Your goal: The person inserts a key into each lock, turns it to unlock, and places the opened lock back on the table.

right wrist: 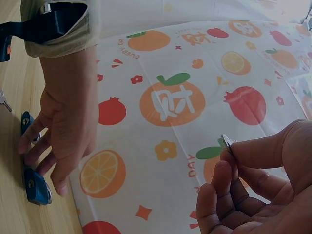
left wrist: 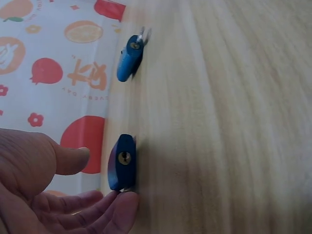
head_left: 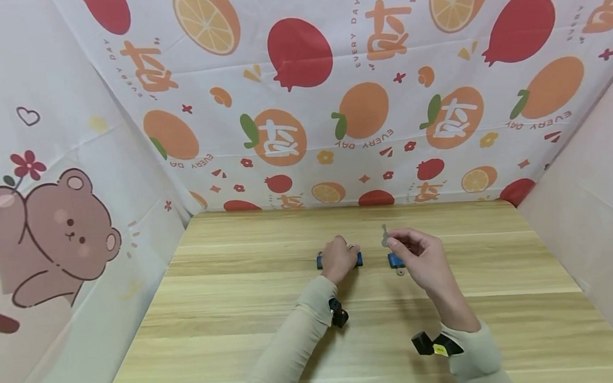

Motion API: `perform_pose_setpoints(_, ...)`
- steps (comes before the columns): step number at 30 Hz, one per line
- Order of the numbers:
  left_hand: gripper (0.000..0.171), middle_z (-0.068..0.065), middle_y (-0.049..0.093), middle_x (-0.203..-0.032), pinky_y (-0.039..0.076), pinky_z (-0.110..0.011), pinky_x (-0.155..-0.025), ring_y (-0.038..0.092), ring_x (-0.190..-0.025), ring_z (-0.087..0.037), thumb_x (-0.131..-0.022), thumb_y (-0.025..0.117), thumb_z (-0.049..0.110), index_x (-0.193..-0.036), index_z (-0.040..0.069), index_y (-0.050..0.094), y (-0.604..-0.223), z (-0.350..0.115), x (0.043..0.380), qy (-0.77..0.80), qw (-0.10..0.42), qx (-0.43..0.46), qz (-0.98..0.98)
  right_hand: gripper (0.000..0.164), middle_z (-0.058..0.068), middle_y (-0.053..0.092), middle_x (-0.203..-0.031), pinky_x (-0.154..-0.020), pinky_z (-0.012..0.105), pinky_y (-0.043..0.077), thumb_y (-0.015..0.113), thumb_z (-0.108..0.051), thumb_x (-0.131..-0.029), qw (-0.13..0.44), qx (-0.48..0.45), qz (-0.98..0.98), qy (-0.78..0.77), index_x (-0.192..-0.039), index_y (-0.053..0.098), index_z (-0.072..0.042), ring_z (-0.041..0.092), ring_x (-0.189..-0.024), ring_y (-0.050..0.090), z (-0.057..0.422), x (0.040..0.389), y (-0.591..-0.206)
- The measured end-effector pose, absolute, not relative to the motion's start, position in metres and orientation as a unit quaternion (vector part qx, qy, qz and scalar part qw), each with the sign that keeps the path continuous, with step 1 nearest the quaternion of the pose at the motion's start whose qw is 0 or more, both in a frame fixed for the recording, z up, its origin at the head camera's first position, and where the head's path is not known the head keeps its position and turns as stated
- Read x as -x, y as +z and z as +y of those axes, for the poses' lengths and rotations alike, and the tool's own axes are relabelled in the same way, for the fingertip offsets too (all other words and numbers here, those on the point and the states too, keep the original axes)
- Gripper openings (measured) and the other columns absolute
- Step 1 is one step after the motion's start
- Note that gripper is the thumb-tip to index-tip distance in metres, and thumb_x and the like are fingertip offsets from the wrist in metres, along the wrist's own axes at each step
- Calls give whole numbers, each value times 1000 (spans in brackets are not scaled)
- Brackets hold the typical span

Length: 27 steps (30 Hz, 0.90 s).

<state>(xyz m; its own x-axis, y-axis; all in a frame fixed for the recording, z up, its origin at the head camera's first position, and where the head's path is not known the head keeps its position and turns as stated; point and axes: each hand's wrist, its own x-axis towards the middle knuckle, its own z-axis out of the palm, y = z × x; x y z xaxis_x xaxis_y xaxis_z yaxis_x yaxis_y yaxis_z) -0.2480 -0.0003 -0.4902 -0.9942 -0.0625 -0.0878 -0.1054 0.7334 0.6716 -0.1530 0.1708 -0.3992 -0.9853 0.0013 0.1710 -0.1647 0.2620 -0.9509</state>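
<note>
My left hand (head_left: pixel 338 260) is over two blue padlocks that lie side by side on the table. One padlock (head_left: pixel 319 261) shows left of the hand, the other padlock (left wrist: pixel 125 163) right of it, its brass keyhole facing the wrist camera. My left fingertips are close to that padlock's end; whether they touch cannot be told. The thumb stands apart from it. My right hand (head_left: pixel 421 257) pinches a small silver key (head_left: pixel 385 236) between thumb and fingertips, raised off the table. Below that hand lies a third blue padlock (head_left: pixel 395 260) with a key (head_left: pixel 400 271) at its front.
The wood-grain table (head_left: pixel 230 325) meets a white cloth wall (head_left: pixel 306 183) printed with fruit just behind the padlocks. Another cloth wall (head_left: pixel 143 190), with a bear print, stands on the left, and a pale wall (head_left: pixel 597 209) stands on the right.
</note>
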Motion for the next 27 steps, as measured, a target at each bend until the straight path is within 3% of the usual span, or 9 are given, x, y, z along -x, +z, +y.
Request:
perform_pose_setpoints(2, 46, 2, 42, -56, 29, -28, -44, 43, -49, -16, -96, 70, 30, -60, 15, 46, -492, 1, 249, 362, 31, 47, 931, 27, -5, 72, -98, -75, 19, 53, 65, -25, -101, 69, -49, -792, 604, -114, 72, -2, 9, -88, 65, 172, 152, -399)
perform_pose_setpoints(9, 52, -1, 44, -61, 31, -31, -47, 42, -53, -18, -93, 71, 28, -53, 16, 40, -497, 3, 250, 330, 7, 47, 943, 27, 2, 72, -99, -73, 22, 53, 65, -23, -100, 75, -48, -789, 608, -116, 72, -1, 9, -87, 63, 175, 146, -397)
perform_pose_setpoints(13, 57, 1, 38, -55, 30, -31, -46, 38, -49, -17, -93, 72, 28, -50, 17, 38, -498, 2, 249, 333, 8, 41, 942, 28, 4, 71, -101, -72, 22, 52, 65, -23, -101, 72, -45, -792, 604, -118, 71, -2, 7, -85, 61, 177, 144, -398)
perform_pose_setpoints(18, 59, 5, 29, -47, 26, -30, -43, 33, -43, -15, -93, 73, 29, -49, 18, 37, -500, 3, 250, 349, 8, 38, 936, 28, 0, 70, -98, -71, 20, 51, 65, -23, -101, 79, -46, -792, 603, -117, 72, -1, 7, -83, 60, 181, 143, -401)
perform_pose_setpoints(27, 61, 6, 30, -46, 24, -29, -40, 33, -43, -14, -91, 75, 30, -47, 18, 35, -503, 5, 250, 332, -2, 39, 942, 27, -6, 69, -97, -69, 22, 51, 65, -23, -101, 77, -34, -798, 596, -116, 72, -3, 7, -83, 59, 182, 140, -406)
